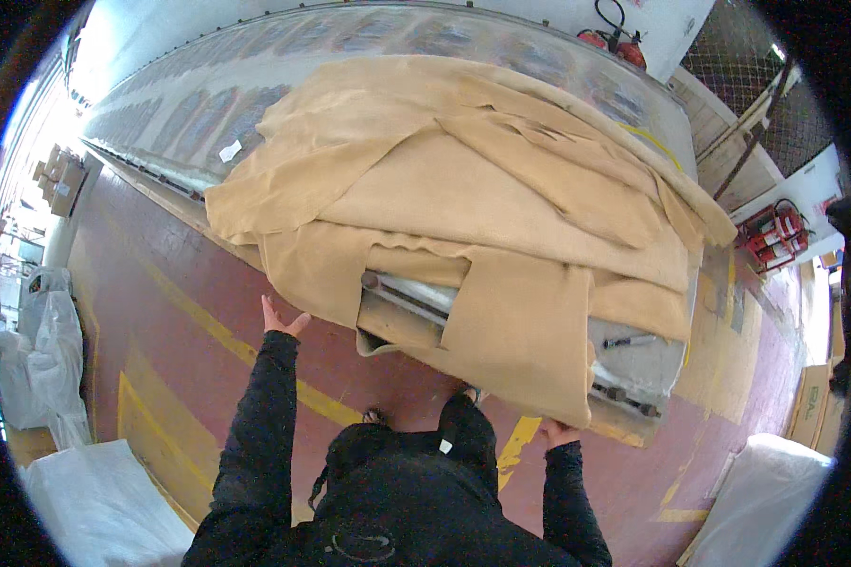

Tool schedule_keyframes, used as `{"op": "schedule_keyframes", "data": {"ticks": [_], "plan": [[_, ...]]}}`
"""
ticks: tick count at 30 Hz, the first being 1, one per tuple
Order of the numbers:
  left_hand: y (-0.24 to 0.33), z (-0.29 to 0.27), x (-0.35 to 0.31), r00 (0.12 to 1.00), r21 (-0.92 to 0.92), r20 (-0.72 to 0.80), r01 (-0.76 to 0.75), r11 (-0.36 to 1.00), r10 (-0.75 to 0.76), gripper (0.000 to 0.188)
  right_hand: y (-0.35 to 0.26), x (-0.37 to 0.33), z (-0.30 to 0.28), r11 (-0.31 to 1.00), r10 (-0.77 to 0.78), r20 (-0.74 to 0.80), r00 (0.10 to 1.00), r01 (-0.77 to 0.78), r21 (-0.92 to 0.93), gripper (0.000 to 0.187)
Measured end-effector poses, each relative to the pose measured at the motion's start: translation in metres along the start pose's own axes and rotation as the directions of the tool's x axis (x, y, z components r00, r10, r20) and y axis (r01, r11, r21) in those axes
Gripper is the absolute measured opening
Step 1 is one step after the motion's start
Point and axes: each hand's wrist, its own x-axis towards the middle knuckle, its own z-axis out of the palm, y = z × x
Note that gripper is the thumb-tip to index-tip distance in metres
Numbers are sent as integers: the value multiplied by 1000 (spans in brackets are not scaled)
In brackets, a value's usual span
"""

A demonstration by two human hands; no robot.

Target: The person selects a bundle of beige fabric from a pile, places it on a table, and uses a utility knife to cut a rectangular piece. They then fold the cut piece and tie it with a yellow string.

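A large piece of tan, fleecy fabric [501, 208] lies in folds over a long table [175, 123], its near part hanging over the front edge. A rectangular cutout in the fabric bares a metal rod [407, 300] along that edge. My left hand [282, 317] is open beside the fabric's left front, thumb and fingers spread, holding nothing. At the near right corner, my right hand [560, 433] is closed on the hanging edge of the fabric, its fingers partly hidden. A dark marker-like stick [629, 341] lies on the bare tabletop to the right.
A white scrap [230, 151] lies on the table's left side. Red fire extinguishers [773, 236] stand at the far right. Plastic-wrapped stacks [104, 506] flank me, with another wrapped stack [766, 496] at right. Cardboard boxes [61, 180] sit at far left. Yellow lines [326, 402] mark the reddish floor.
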Motion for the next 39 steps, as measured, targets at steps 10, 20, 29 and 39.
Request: {"op": "schedule_keyframes", "data": {"ticks": [10,20,29,39], "plan": [[-22,-11,13,761,-113,603,376,920,-237,41,-50,-118,17,994,-114,157,981,113,14,51],[-68,-87,19,350,-287,912,165,944,216,61,-176,-175,57,706,-300,29,953,202,678,60],[211,-134,271,733,-848,526,491,199,431,74,-434,-43,43,568,-378,-380,844,535,625,52],[137,-88,148,824,6,370,-464,886,429,28,-272,10,112,459,-760,34,649,574,-678,29]]}}
